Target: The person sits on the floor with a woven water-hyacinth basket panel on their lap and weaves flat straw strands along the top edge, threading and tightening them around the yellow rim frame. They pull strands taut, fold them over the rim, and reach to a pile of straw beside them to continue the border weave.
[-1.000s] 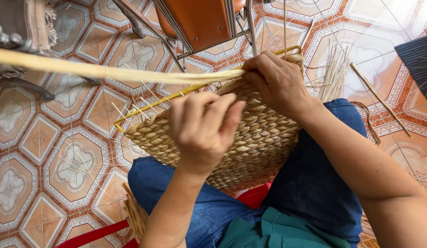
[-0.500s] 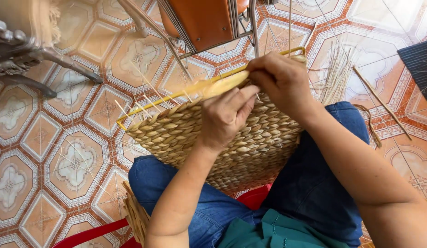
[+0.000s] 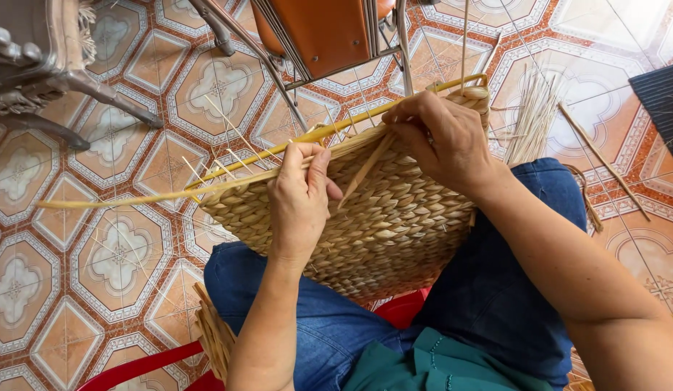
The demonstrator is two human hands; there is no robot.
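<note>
Weaving at the rim in hand: basket (image 3: 380, 217) is propped on the lap; strand (image 3: 170, 194) is pinched by left hand (image 3: 300, 203), fingers together. Right hand (image 3: 445, 141) is curled closed at the rim, seemingly on a fibre. Tucking calls for steady tension

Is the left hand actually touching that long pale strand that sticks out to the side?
Touching. The head view shows the left hand pinching the long pale strand between thumb and fingers at the woven basket's top edge.
</note>
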